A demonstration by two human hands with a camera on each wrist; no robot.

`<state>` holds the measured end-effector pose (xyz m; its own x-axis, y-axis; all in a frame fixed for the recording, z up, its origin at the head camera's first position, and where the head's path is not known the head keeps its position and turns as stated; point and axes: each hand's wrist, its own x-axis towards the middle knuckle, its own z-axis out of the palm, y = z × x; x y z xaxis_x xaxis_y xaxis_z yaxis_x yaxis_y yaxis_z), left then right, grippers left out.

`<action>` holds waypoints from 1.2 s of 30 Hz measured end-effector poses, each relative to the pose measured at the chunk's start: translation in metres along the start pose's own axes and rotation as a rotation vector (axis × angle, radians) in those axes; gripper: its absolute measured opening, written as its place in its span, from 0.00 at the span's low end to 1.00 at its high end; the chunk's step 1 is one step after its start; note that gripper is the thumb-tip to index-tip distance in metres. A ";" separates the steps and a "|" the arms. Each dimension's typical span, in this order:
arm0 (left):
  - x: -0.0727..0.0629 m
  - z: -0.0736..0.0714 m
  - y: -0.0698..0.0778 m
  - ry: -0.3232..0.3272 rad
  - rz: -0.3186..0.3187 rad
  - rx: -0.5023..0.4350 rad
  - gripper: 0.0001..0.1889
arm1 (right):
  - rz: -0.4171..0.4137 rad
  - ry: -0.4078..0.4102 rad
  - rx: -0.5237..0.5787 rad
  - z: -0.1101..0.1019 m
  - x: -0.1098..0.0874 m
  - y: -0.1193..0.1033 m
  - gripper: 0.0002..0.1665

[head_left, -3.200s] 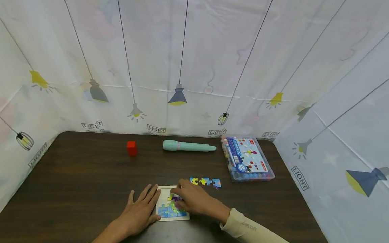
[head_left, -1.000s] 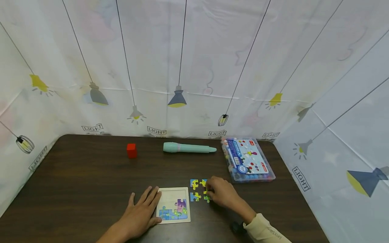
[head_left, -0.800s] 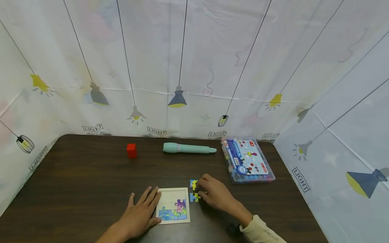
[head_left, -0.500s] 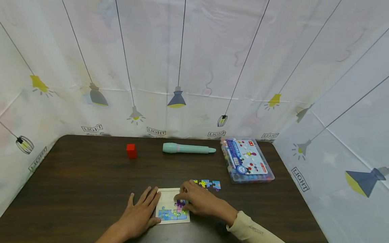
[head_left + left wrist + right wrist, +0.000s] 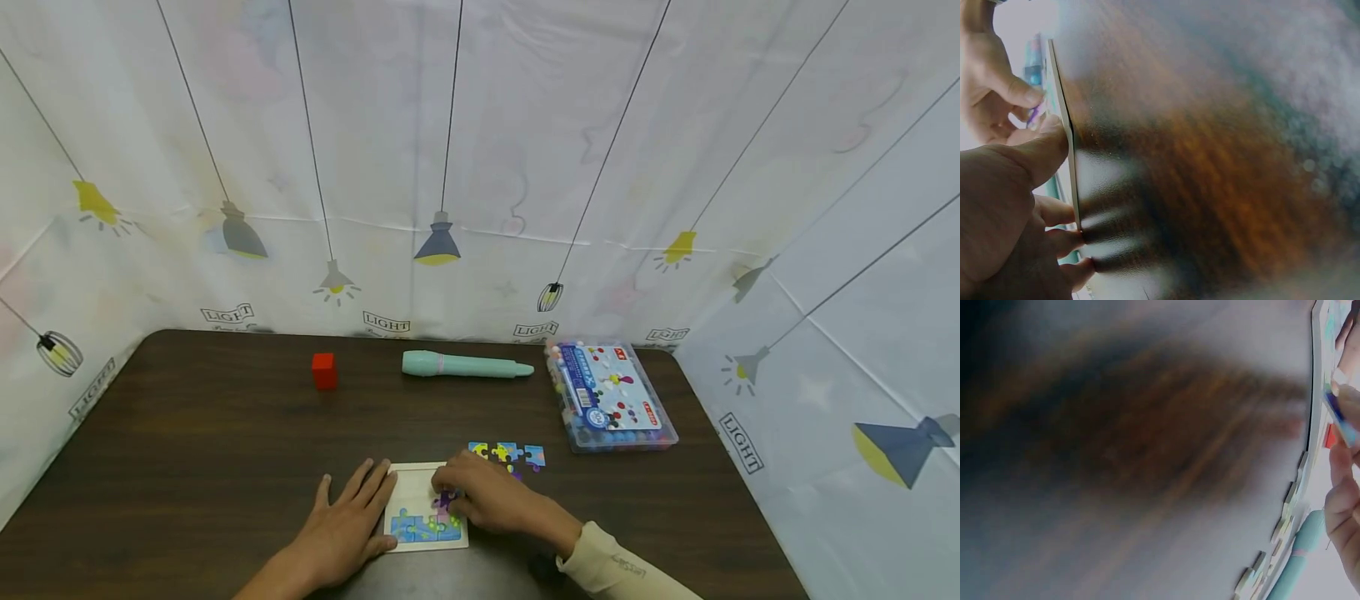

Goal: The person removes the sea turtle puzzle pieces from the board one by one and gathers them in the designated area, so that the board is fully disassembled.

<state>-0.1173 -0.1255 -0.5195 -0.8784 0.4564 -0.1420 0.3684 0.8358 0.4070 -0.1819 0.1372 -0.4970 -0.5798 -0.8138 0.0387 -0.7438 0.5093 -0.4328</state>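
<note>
My left hand (image 5: 343, 525) lies with fingers spread along the left side of a small wooden puzzle tray (image 5: 407, 485), thumb at its lower corner. Joined jigsaw pieces (image 5: 424, 529) fill the tray's bottom row, with pink and purple ones above at the right; the upper left shows bare wood. Over the tray's right side, my right hand (image 5: 495, 496) pinches a puzzle piece (image 5: 1335, 409) between thumb and finger. It looks blue and purple in the right wrist view, and the hand largely hides it in the head view. Loose puzzle pieces (image 5: 507, 452) lie just beyond this hand.
A red cube (image 5: 325, 372) stands at the back left of the dark table (image 5: 202, 433). A mint-green pen-shaped tube (image 5: 467, 364) lies at the back middle. To its right is a clear plastic box (image 5: 611, 396) of colourful beads. A printed curtain (image 5: 480, 150) hangs behind.
My right hand moved from the loose pieces leftward to the tray, bringing a puzzle piece. In the last half second it has shifted only slightly. My left hand has stayed on the tray's edge.
</note>
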 end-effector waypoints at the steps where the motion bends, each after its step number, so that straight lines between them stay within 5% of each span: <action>1: 0.000 0.000 0.000 -0.001 0.001 -0.002 0.44 | 0.003 0.009 0.029 0.000 0.000 0.000 0.10; 7: 0.001 0.000 0.001 0.000 0.004 0.007 0.44 | 0.037 0.069 0.203 -0.012 -0.006 0.003 0.08; 13: 0.002 0.000 0.001 0.003 0.011 0.007 0.44 | 0.141 0.145 0.238 -0.042 -0.039 0.029 0.08; 21: -0.003 -0.004 -0.001 0.005 -0.011 0.013 0.44 | 0.245 0.015 0.218 -0.056 -0.077 0.065 0.11; 30: -0.001 -0.001 0.001 -0.002 0.001 -0.007 0.43 | 0.273 0.003 -0.048 -0.049 -0.076 0.063 0.07; 36: 0.000 -0.002 0.002 -0.011 -0.008 -0.007 0.44 | 0.269 0.016 -0.109 -0.046 -0.077 0.061 0.09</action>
<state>-0.1171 -0.1245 -0.5167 -0.8780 0.4529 -0.1549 0.3591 0.8372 0.4125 -0.1973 0.2437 -0.4853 -0.7653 -0.6417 -0.0500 -0.5939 0.7339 -0.3297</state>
